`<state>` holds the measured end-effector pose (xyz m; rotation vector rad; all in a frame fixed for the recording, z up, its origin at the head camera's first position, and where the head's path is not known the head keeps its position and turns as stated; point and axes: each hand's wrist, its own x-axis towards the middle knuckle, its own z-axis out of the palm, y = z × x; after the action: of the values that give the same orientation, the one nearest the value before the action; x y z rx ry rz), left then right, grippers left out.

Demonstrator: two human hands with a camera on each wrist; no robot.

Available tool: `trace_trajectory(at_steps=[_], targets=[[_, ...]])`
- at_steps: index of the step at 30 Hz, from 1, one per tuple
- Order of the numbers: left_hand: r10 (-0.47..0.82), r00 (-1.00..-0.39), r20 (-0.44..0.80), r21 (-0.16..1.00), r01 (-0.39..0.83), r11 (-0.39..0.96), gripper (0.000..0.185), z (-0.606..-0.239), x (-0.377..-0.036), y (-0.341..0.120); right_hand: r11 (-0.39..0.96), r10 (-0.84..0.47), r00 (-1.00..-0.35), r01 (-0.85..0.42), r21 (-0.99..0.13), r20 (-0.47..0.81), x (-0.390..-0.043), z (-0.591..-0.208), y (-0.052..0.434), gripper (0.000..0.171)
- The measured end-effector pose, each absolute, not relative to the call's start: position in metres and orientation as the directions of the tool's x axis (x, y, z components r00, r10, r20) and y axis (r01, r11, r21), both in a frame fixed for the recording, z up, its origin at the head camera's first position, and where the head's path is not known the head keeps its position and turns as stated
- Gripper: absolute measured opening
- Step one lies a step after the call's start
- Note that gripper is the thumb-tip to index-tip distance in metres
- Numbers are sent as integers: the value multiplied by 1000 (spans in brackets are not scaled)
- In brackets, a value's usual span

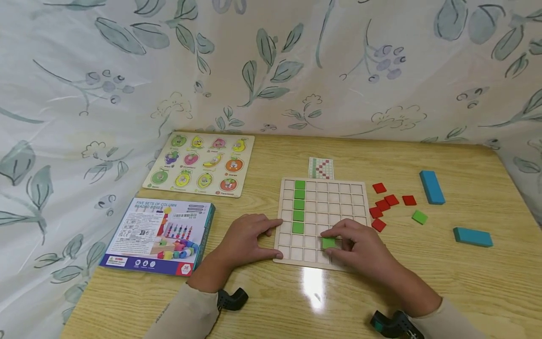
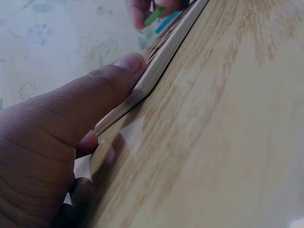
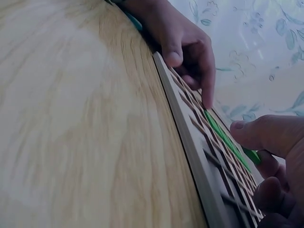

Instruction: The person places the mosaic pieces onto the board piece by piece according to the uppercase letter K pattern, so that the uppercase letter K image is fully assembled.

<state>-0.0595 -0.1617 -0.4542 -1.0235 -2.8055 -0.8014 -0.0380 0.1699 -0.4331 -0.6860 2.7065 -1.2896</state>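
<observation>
1. The right hand (image 1: 360, 242) is pinching a green tile (image 1: 328, 243) between thumb and fingers, nearly closed, over the lower part of the wooden grid board (image 1: 333, 212).
2. The left hand (image 1: 247, 240) is touching the board's left edge with thumb and index finger spread apart, half open.
3. 5 inset green tiles (image 1: 298, 215) are filling column 2 from the top down.
4. 6 red tiles (image 1: 409, 200) and 1 loose green tile (image 1: 419, 217) are lying right of the board, near 2 blue blocks (image 1: 432, 187).
5. A pattern card (image 1: 321, 168) is lying just beyond the board; a fruit puzzle (image 1: 199, 164) and a beaded-column box (image 1: 158, 235) are lying leftward.
</observation>
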Motion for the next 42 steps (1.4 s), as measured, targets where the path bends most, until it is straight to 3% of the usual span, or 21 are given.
trace_trajectory(at_steps=[8, 28, 42], targets=[[587, -785, 201, 456, 605, 653, 72, -453, -59, -161, 563, -459, -885, -357, -745, 77, -41, -432, 147, 33], [589, -780, 210, 455, 611, 647, 70, -450, -59, -160, 616, -513, -852, -452, -645, 107, -48, -434, 109, 30], [591, -782, 197, 453, 607, 653, 72, -449, -59, -162, 670, -481, -874, -416, -615, 68, -50, -437, 102, 29]])
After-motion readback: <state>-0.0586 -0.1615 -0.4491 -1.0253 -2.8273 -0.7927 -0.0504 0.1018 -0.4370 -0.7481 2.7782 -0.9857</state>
